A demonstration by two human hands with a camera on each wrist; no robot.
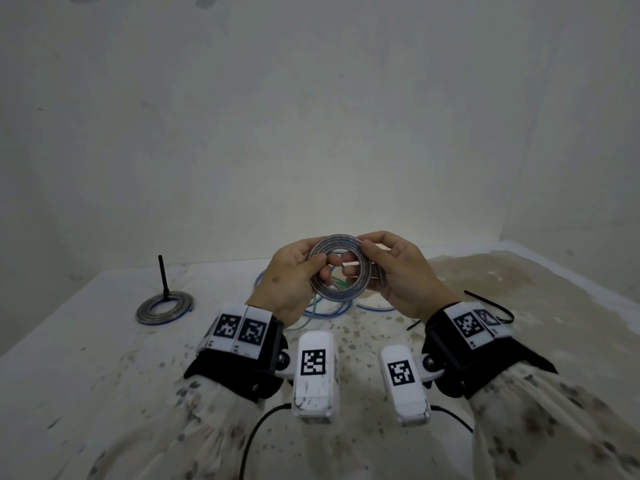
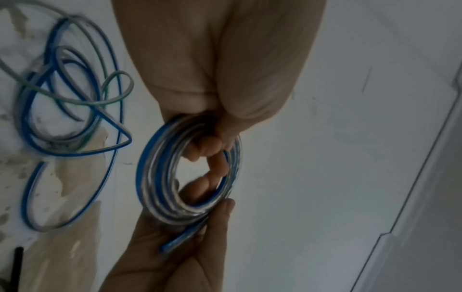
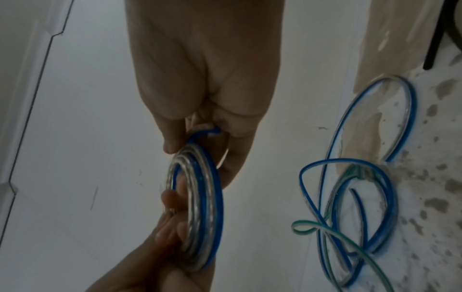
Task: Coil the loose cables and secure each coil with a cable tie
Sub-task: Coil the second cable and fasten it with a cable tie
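Both hands hold up a coil of clear, blue-striped cable (image 1: 341,295) (image 2: 155,177) (image 3: 207,207) above the table. My left hand (image 1: 320,268) (image 2: 212,148) grips its left side, with fingers through the ring. My right hand (image 1: 367,251) (image 3: 200,146) pinches the right side, and the cable's loose end (image 3: 206,132) (image 2: 180,237) lies under its fingers. Loose blue, grey and green cables (image 1: 329,308) (image 2: 70,98) (image 3: 355,207) lie tangled on the table below. A black cable tie (image 1: 491,306) lies beside my right wrist.
A coiled cable (image 1: 164,308) lies at the left of the table with a black tie (image 1: 162,275) standing up from it. The table's cloth (image 1: 519,271) is stained brown at the right. A pale wall (image 1: 311,133) rises close behind.
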